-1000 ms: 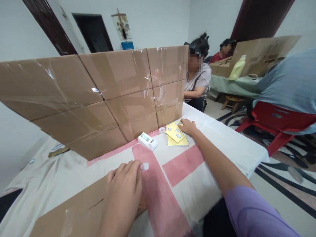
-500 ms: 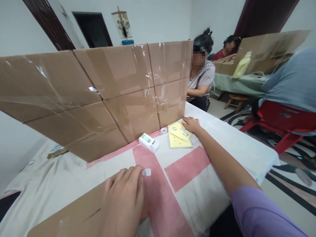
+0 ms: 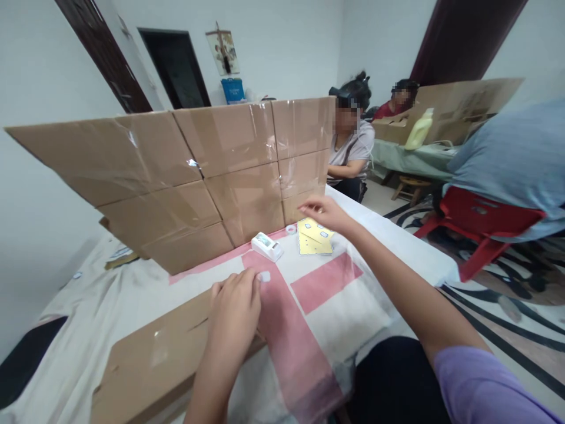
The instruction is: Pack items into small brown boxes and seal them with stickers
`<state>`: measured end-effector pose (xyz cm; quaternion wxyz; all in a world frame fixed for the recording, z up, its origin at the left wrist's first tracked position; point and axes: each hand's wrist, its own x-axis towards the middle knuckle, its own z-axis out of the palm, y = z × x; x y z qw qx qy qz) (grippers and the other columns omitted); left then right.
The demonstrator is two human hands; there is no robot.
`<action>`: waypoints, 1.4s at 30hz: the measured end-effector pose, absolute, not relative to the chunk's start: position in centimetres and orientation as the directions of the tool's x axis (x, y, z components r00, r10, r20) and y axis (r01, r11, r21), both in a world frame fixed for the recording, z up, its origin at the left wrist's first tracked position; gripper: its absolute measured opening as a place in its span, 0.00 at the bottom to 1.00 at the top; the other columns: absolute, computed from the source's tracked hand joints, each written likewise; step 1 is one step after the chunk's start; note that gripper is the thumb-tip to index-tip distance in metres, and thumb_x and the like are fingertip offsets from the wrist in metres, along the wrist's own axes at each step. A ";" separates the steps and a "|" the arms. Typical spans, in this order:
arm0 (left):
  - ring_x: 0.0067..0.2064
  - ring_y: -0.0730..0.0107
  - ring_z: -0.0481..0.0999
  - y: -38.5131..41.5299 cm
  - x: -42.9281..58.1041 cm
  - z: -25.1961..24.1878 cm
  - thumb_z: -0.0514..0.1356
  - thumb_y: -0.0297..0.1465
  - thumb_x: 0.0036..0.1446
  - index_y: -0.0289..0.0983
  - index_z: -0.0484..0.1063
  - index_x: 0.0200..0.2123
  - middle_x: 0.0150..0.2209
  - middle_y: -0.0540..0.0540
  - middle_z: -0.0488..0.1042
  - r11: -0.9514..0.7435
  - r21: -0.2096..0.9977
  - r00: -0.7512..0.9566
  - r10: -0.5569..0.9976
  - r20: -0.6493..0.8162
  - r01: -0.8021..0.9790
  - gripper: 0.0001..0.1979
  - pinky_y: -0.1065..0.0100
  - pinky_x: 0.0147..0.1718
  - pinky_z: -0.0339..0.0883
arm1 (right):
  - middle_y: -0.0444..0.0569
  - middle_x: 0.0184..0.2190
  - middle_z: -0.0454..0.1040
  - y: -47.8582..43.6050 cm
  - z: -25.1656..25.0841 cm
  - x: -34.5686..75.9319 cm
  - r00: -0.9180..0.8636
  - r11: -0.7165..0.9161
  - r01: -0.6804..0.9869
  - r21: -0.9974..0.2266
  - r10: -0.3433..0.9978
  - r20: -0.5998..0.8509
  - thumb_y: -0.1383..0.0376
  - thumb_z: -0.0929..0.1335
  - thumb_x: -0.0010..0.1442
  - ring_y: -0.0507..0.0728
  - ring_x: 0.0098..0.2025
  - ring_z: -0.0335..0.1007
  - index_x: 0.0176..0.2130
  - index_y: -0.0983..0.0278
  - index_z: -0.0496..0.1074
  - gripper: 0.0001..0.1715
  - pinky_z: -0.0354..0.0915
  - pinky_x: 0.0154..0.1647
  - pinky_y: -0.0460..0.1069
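My left hand is closed above a flat cardboard box, with its fingertips pinching a small clear piece of tape. Over the far end of the yellow patterned papers my right hand is raised, its fingers loosely bent and nothing visible in them. The papers lie overlapped on the cloth. To their left are a small white roll of tape and a white device with a window on top.
A tall cardboard partition stands along the far side of the cloth-covered table. Behind it a person sits. At right are a red chair with another person on it and a yellow bottle on a farther table.
My right hand has lifted off the yellow papers and shifted left, its fingers bending. My left hand still pinches the clear piece. The view has shifted, showing more of the flat box.
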<state>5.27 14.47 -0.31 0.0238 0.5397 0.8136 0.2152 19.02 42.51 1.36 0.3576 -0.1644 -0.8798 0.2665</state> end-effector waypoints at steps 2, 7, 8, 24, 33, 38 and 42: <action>0.41 0.55 0.74 14.2 5.2 -0.3 0.44 0.33 0.68 0.41 0.68 0.34 0.34 0.46 0.77 0.280 0.416 -0.397 0.889 0.227 0.865 0.15 0.56 0.44 0.54 | 0.47 0.38 0.81 36.5 2.6 18.3 -0.865 0.773 -0.049 -0.632 0.284 0.414 0.56 0.68 0.63 0.55 0.36 0.74 0.41 0.61 0.81 0.16 0.66 0.36 0.48; 0.42 0.58 0.76 13.4 5.3 0.0 0.46 0.31 0.67 0.40 0.72 0.39 0.37 0.45 0.79 0.171 0.477 -0.335 0.899 0.283 0.862 0.14 0.58 0.45 0.59 | 0.45 0.30 0.79 25.6 1.8 17.7 -0.837 0.754 -0.027 -0.656 0.341 0.427 0.68 0.70 0.60 0.53 0.30 0.71 0.32 0.63 0.78 0.05 0.63 0.33 0.47; 0.42 0.60 0.76 13.4 5.4 0.1 0.47 0.31 0.67 0.40 0.72 0.39 0.37 0.46 0.79 0.143 0.490 -0.319 0.900 0.297 0.860 0.14 0.59 0.44 0.60 | 0.45 0.29 0.78 24.4 1.3 17.8 -0.790 0.747 0.030 -0.664 0.425 0.443 0.70 0.70 0.59 0.53 0.29 0.71 0.31 0.63 0.77 0.06 0.62 0.33 0.47; 0.58 0.49 0.71 1.8 -1.4 0.3 0.50 0.45 0.64 0.42 0.74 0.48 0.53 0.42 0.76 0.470 0.326 -0.566 0.750 0.342 0.820 0.20 0.48 0.60 0.58 | 0.52 0.40 0.82 21.1 -5.9 19.0 -0.717 0.687 0.364 -0.629 0.638 0.282 0.64 0.65 0.69 0.59 0.43 0.78 0.45 0.61 0.75 0.09 0.62 0.40 0.48; 0.64 0.49 0.64 1.2 -1.9 -1.3 0.43 0.47 0.67 0.45 0.67 0.58 0.62 0.44 0.70 0.637 0.208 -0.670 0.709 0.219 0.742 0.25 0.43 0.60 0.57 | 0.49 0.38 0.82 18.0 -7.2 18.5 -0.701 0.650 0.225 -0.726 0.626 0.343 0.69 0.68 0.64 0.57 0.40 0.77 0.40 0.62 0.77 0.07 0.60 0.37 0.47; 0.65 0.51 0.64 1.3 -1.8 -1.1 0.43 0.47 0.67 0.46 0.67 0.58 0.63 0.45 0.69 0.656 0.202 -0.687 0.695 0.214 0.727 0.24 0.43 0.61 0.57 | 0.50 0.40 0.81 17.5 -7.5 17.9 -0.674 0.637 0.173 -0.751 0.633 0.382 0.71 0.68 0.63 0.56 0.41 0.76 0.38 0.63 0.77 0.07 0.61 0.40 0.47; 0.65 0.51 0.64 1.3 -1.7 -1.1 0.43 0.47 0.67 0.48 0.67 0.58 0.63 0.46 0.69 0.662 0.203 -0.693 0.688 0.216 0.721 0.24 0.42 0.60 0.58 | 0.50 0.37 0.80 16.9 -8.1 17.4 -0.660 0.644 0.188 -0.742 0.642 0.390 0.71 0.68 0.63 0.56 0.39 0.74 0.37 0.63 0.77 0.06 0.61 0.38 0.48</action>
